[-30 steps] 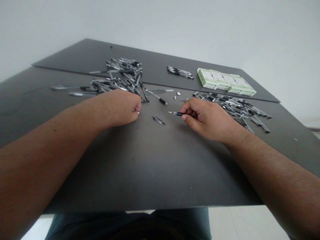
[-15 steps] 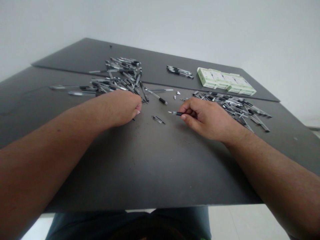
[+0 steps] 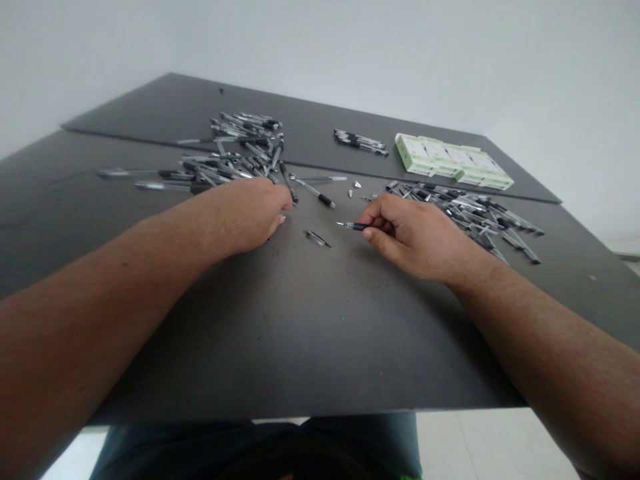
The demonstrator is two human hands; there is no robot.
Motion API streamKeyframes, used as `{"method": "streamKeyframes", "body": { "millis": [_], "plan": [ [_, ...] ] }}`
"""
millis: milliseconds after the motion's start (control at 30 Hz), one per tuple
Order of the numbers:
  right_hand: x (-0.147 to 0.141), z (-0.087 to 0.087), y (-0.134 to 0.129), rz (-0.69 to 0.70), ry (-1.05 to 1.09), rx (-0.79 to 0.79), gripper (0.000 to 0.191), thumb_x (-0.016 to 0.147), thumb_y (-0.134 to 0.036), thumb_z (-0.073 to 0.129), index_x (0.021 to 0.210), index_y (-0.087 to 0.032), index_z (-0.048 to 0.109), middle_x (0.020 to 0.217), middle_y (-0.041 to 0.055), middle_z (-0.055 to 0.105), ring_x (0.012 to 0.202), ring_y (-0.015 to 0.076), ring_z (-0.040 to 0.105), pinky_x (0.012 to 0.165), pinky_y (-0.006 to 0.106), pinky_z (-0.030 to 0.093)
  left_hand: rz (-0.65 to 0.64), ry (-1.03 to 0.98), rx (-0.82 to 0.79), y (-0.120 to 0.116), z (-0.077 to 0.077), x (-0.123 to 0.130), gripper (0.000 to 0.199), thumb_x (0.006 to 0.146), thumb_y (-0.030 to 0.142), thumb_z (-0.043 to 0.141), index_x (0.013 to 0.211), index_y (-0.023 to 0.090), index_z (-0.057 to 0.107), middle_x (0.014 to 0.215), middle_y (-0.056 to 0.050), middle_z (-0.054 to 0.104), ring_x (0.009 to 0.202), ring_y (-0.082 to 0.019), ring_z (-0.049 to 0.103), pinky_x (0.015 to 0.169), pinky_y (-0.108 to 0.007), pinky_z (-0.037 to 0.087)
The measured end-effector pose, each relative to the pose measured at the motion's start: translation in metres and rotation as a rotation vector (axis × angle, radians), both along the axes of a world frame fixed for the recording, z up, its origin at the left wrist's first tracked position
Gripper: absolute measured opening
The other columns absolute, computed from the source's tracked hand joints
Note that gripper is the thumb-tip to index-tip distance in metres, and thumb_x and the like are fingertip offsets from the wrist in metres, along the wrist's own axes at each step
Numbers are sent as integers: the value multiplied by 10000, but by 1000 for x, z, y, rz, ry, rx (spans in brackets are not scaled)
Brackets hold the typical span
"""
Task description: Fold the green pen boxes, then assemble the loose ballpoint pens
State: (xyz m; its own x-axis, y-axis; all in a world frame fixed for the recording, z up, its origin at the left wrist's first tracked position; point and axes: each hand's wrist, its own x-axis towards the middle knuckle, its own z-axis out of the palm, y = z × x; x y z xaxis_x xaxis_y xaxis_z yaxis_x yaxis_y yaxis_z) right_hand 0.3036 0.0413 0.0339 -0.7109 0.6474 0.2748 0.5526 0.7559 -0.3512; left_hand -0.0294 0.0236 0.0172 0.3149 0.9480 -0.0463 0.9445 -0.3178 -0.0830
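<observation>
My right hand (image 3: 407, 233) grips a pen (image 3: 354, 227) by its black grip, its thin pointed end facing left and the rest hidden in the palm. My left hand (image 3: 263, 210) hovers low over the table, thumb and forefinger slightly apart with nothing visible between them; its other fingers are hidden. A small dark thing (image 3: 269, 239) peeks out below that hand. Between the hands lie clear pen caps (image 3: 317, 239). Beyond them are a pen with a black grip (image 3: 315, 192), a clear thin tube (image 3: 319, 179) and two small silver cone tips (image 3: 357, 185).
A large heap of pens (image 3: 220, 170) lies behind my left hand, another pile (image 3: 470, 210) behind my right. Several pens (image 3: 360, 143) lie together at the back, beside green and white boxes (image 3: 453, 160). The grey table (image 3: 320, 347) has a seam across its far part.
My left hand has shifted slightly right and away from me, and its thumb and forefinger have parted. My right hand stays in place with the pen.
</observation>
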Motion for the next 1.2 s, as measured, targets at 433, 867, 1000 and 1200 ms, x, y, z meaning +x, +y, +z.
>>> {"method": "streamKeyframes", "body": {
  "millis": [433,867,1000,1200],
  "plan": [
    [0,-1,-1,9,9,2,153,1040,-296,712,1161,-244,790,1002,54,872,866,256,787,827,373,554,115,-585,-46,-14,16,27,367,1029,346,638,1260,226,896,985,-64,875,956,-290,849,996,-431,648],
    [0,0,-1,-1,10,-8,172,1021,-273,727,1176,-249,799,1025,57,889,894,267,806,840,380,578,115,-1088,-118,-16,3,33,166,1044,378,781,1093,224,816,936,-77,899,800,-227,850,761,-350,700],
    [-1,0,-2,-5,20,-1,158,1026,-283,720,1161,-245,793,1026,62,884,895,267,805,842,384,573,129,-1232,-120,-17,-2,39,91,1032,303,808,1039,212,810,964,-85,918,775,-194,839,742,-322,702],
    [-2,0,-3,-25,30,14,146,1031,-297,723,1146,-244,797,998,58,872,890,264,797,848,379,566,86,-1181,-47,-24,-1,46,78,1004,296,828,986,232,787,895,-40,906,737,-194,836,717,-320,670]
  ]
}}
